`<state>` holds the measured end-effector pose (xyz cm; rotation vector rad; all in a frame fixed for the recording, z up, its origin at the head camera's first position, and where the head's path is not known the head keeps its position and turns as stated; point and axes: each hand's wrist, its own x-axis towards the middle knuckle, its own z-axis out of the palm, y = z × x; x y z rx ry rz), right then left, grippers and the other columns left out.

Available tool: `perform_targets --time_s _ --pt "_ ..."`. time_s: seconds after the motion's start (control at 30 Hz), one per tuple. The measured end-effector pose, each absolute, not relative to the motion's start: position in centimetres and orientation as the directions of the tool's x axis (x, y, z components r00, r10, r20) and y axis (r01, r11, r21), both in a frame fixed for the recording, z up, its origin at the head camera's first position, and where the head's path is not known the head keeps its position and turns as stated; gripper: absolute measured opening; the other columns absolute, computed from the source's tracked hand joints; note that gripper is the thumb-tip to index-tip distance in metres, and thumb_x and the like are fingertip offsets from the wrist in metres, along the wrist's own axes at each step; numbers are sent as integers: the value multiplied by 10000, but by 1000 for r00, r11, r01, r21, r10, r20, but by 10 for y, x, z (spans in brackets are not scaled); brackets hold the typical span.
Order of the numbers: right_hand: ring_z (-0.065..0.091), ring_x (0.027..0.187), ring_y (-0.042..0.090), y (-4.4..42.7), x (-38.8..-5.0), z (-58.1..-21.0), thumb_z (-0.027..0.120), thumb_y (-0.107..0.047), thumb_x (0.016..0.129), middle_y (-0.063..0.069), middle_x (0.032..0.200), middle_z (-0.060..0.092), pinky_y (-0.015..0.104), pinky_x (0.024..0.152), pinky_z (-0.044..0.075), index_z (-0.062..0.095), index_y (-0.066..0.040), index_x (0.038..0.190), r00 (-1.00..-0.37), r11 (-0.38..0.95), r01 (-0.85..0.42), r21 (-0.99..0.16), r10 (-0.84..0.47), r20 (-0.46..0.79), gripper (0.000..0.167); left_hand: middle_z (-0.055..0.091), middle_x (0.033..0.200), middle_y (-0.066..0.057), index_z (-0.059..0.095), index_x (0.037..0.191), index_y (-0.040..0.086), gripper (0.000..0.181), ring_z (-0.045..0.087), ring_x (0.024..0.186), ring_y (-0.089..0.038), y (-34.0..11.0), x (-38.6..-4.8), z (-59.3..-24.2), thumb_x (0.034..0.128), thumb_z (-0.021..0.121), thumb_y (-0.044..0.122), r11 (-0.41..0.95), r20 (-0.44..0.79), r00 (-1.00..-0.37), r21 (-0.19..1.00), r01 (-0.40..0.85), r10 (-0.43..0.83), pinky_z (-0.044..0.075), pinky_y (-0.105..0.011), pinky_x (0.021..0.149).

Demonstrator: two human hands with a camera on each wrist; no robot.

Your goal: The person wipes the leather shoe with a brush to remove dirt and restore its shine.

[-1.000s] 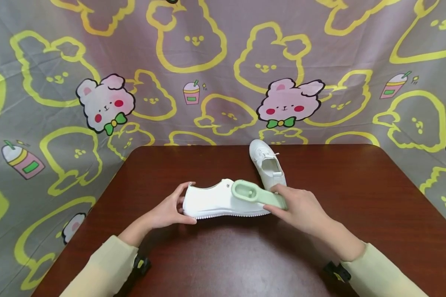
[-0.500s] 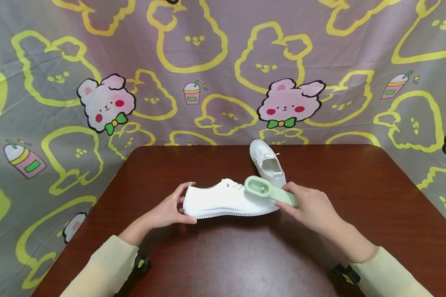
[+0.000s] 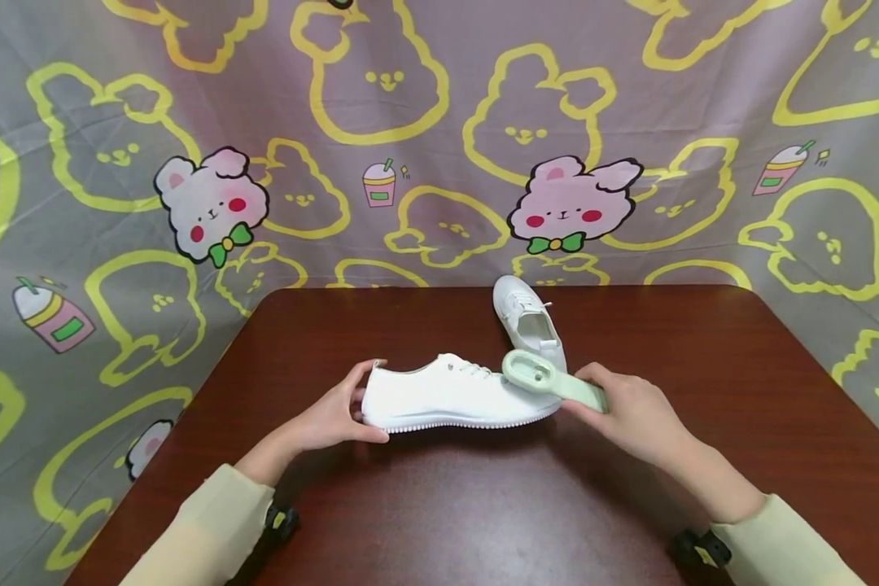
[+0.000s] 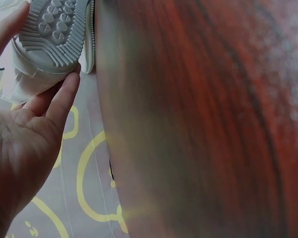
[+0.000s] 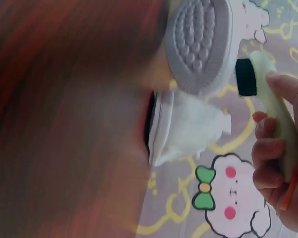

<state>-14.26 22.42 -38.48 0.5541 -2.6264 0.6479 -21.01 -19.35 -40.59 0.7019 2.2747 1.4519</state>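
My left hand [image 3: 337, 413] grips a white sneaker [image 3: 439, 399] by its heel, fingers and thumb on either side. The shoe is held sideways above the table, toe to the right; its grey ridged sole shows in the left wrist view. A light green shoe brush [image 3: 567, 385] is in my right hand [image 3: 637, 415], fingers curled round the handle. In the right wrist view the dark bristles [image 5: 246, 77] face the shoe's toe; whether they touch it I cannot tell. Some orange [image 5: 291, 188] shows by the palm.
A second white sneaker [image 3: 535, 325] rests on the brown wooden table [image 3: 337, 317] behind the first, partly hidden by the brush and held shoe. A cartoon-printed curtain [image 3: 439, 146] hangs behind the table and at its sides.
My right hand has moved right with the brush, along the shoe from the lace area toward the toe. My left hand and the shoe stay nearly in place.
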Motion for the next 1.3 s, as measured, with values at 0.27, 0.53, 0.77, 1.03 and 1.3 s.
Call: perform_targets --time_s 0.27,0.53,0.77,1.03,1.3 --pt "433 580 19 227 -136 -392 794 -305 812 -210 678 484 251 534 377 614 -234 1001 -813 752 -546 -370 -367 453 271 583 1189 -203 149 1499 86 1026 616 970 -264 -194 -211 -407 743 842 55 359 -35 -816 908 215 577 508 -299 810" --pt "418 564 85 240 -140 -395 742 -345 859 -121 646 477 294 515 346 598 -174 1025 -886 827 -405 -390 -250 390 278 568 1208 -206 156 1496 89 1019 611 985 -268 -193 -211 -408 743 841 54 358 -40 -814 910 210 580 506 -304 820" --pt "429 585 25 234 -134 -392 765 -313 844 -192 682 489 252 530 365 596 -232 1016 -837 764 -511 -393 -339 429 254 573 1209 -206 174 1488 105 1009 615 976 -266 -193 -212 -409 736 846 54 354 -29 -819 910 216 573 509 -296 813" --pt "414 576 15 238 -133 -392 746 -366 856 -199 666 461 257 523 354 595 -243 1006 -855 790 -494 -362 -366 367 246 572 1202 -218 164 1489 65 1003 614 974 -260 -194 -212 -408 744 835 34 351 -15 -813 907 234 582 510 -298 809" --pt "399 559 45 254 -131 -389 749 -315 859 -154 633 445 264 512 333 579 -214 1025 -876 830 -429 -356 -286 388 258 556 1224 -222 156 1490 61 1020 613 986 -264 -193 -212 -406 737 845 54 343 -8 -809 908 241 588 513 -305 809"
